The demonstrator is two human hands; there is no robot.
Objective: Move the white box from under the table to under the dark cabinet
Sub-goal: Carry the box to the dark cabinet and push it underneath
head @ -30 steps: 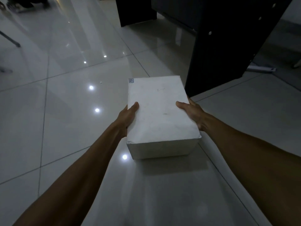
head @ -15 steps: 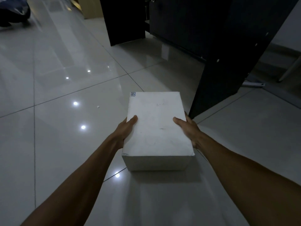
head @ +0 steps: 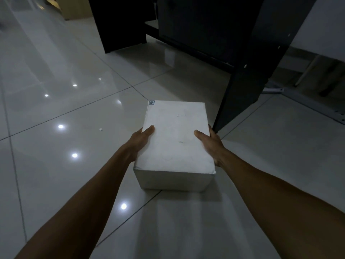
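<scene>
White box is being clamped between left hand and right hand, near the dark cabinet.

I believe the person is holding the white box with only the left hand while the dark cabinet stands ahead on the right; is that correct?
Not quite: the head view shows both hands on the white box, the left hand gripping its left side and the right hand its right side. The rest holds: the dark cabinet stands ahead on the right.
</scene>
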